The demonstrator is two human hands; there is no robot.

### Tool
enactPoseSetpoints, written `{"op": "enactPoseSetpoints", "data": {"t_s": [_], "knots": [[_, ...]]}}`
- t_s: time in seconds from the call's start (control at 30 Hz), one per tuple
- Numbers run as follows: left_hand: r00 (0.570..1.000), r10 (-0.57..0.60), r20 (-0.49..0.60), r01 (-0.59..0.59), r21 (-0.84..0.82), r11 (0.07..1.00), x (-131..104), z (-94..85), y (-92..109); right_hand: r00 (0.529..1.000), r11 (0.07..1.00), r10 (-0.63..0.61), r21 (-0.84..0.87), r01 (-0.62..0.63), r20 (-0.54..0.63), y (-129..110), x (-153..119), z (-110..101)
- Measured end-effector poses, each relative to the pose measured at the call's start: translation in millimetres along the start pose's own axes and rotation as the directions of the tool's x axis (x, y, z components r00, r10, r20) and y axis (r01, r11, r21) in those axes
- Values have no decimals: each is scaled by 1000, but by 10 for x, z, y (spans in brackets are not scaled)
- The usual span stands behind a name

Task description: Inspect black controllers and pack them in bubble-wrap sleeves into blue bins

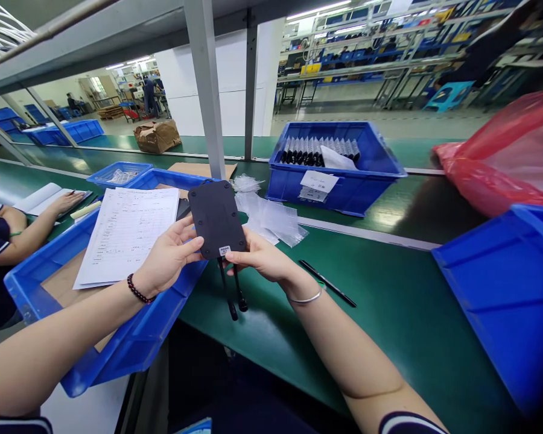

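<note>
A flat black device (215, 217) with screws round its face and a small white label at its lower edge is held up above the green bench. My left hand (172, 253) grips its left side between thumb and fingers. On the lower right side, my right hand (265, 256) holds it, the thumb beside the label. Two short black cables (228, 295) with thick ends hang down from the device. Just behind it lie clear plastic bags (276, 218) on the bench. A black pen (328, 283) rests to the right of my right hand.
Printed sheets (127, 232) lie on a blue crate (149, 337) at the left. A blue bin (326, 187) of bagged black parts stands behind. Another blue bin (511, 289) and a red bag (511, 157) are at the right. A person's hand (67, 202) rests on a notebook at far left.
</note>
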State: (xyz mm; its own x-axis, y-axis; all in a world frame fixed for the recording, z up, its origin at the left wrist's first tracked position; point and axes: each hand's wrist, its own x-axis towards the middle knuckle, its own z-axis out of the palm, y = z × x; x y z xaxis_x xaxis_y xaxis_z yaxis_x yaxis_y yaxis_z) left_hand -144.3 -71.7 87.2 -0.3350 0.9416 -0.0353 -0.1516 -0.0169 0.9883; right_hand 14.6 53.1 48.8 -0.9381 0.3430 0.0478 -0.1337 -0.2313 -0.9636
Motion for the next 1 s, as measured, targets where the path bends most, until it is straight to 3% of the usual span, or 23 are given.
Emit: {"op": "enactPoseSetpoints", "data": {"t_s": [0.23, 0.67, 1.0], "knots": [[1000, 13, -7, -12, 20, 1000, -3, -17, -23, 995, 998, -8, -58, 14, 103, -50, -51, -72], [1000, 15, -28, -14, 33, 999, -8, 6, -17, 994, 995, 5, -95, 5, 108, -42, -51, -94], [1000, 26, 15, -27, 52, 998, -2, 0, -26, 999, 978, -32, -206, 29, -8, -55, -41, -24]]}}
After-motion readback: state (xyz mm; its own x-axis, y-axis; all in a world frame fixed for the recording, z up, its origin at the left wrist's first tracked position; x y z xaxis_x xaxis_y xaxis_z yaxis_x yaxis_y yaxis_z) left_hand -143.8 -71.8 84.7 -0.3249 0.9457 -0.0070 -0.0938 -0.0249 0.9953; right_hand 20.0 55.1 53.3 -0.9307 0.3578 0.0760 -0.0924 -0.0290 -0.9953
